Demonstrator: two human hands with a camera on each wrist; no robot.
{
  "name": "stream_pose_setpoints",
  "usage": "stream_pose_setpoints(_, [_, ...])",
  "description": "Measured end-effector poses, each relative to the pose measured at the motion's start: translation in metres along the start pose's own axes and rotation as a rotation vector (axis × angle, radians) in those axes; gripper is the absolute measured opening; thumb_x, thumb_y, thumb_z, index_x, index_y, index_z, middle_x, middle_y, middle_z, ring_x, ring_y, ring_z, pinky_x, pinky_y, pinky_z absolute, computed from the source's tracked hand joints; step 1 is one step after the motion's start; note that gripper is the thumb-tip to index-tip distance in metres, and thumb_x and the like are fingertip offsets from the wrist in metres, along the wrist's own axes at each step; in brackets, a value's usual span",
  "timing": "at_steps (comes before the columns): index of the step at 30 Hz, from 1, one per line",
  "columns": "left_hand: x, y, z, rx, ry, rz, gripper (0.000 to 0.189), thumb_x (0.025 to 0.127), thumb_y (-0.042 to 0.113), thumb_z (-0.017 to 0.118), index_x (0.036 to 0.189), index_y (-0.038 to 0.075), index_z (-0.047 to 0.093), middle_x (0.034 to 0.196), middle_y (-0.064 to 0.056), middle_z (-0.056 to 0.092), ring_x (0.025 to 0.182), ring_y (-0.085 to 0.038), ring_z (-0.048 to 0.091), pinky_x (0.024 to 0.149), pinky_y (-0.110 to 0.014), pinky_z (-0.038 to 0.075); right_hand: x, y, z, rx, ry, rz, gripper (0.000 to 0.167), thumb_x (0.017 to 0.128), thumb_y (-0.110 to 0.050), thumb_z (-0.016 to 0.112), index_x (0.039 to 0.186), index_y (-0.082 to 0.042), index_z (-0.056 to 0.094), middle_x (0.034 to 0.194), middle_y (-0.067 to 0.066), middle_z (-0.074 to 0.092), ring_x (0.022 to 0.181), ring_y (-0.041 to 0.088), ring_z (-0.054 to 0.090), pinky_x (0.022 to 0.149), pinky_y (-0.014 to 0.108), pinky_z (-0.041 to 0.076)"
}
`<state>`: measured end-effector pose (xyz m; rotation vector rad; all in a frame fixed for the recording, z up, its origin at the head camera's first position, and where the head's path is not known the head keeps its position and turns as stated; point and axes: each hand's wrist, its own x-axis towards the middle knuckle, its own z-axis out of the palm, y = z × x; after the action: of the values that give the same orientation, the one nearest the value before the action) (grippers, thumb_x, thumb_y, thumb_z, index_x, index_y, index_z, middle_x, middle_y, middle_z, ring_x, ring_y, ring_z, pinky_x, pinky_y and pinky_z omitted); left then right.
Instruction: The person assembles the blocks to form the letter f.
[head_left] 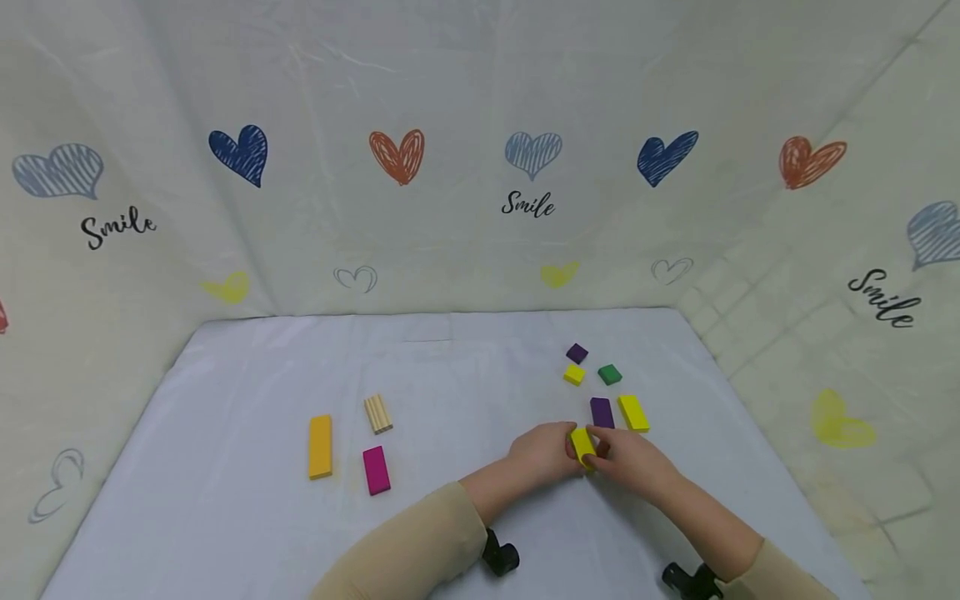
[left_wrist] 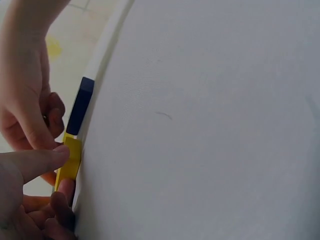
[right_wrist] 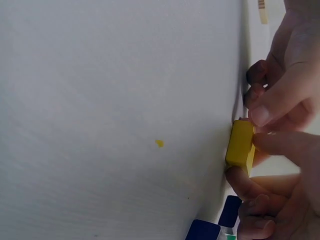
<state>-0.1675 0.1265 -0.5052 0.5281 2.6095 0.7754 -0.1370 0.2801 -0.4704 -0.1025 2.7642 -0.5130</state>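
A yellow block [head_left: 582, 447] is between my two hands, low over the table. My left hand [head_left: 546, 450] pinches it from the left; its thumb [left_wrist: 45, 162] lies on the yellow face in the left wrist view. From the right, my right hand [head_left: 636, 460] pinches it, with the thumb [right_wrist: 280, 143] on one side and a fingertip [right_wrist: 239, 181] on its lower end in the right wrist view. Just beyond the hands lie a longer purple block [head_left: 602, 412] and another yellow block [head_left: 633, 412].
Farther back lie a small purple block [head_left: 577, 353], a small yellow block [head_left: 574, 374] and a green block [head_left: 610, 374]. On the left are an orange block [head_left: 320, 447], a magenta block [head_left: 377, 471] and a light wooden ribbed piece [head_left: 378, 414]. White cloth [head_left: 240, 500] covers the table.
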Motion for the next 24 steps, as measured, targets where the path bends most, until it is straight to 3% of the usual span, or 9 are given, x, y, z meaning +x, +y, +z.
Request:
stream_pose_setpoints(6, [-0.001,0.000,0.000,0.024,-0.014,0.002,0.067,0.078,0.041,0.083,0.137,0.021,0.059,0.119,0.010,0.067,0.093,-0.006,0.059,0.081,-0.026,0.052,0.000,-0.004,-0.001,0.021,-0.007,-0.001,0.054,0.088,-0.022,0.075,0.134,0.000,0.058,0.081,0.000,0.063,0.069,0.015,0.052,0.065,0.029,0.050])
stream_pose_setpoints(15, [-0.004,-0.009,-0.006,0.000,0.008,0.045,0.057,0.081,0.042,0.081,0.130,0.019,0.062,0.114,0.009,0.067,0.091,-0.007,0.059,0.085,-0.025,0.052,-0.003,-0.014,-0.001,0.083,0.019,-0.018,0.053,0.089,-0.026,0.075,0.133,-0.002,0.059,0.082,-0.002,0.063,0.068,0.014,0.052,0.063,0.028,0.048])
stream_pose_setpoints(20, [-0.007,-0.022,-0.014,-0.001,0.009,0.062,0.059,0.080,0.041,0.081,0.131,0.017,0.062,0.110,0.009,0.067,0.086,-0.007,0.057,0.080,-0.024,0.051,-0.002,-0.024,0.000,0.131,0.027,-0.030,0.051,0.089,-0.024,0.075,0.133,-0.004,0.060,0.083,-0.002,0.063,0.069,0.014,0.052,0.063,0.028,0.049])
stream_pose_setpoints(24, [-0.012,-0.036,-0.022,-0.011,0.003,0.067,0.059,0.081,0.036,0.081,0.132,0.015,0.061,0.095,0.007,0.066,0.079,-0.009,0.055,0.072,-0.023,0.049,0.003,-0.033,0.004,0.171,0.017,-0.045,0.050,0.089,-0.024,0.074,0.134,-0.006,0.060,0.084,-0.002,0.062,0.072,0.014,0.053,0.065,0.027,0.050])
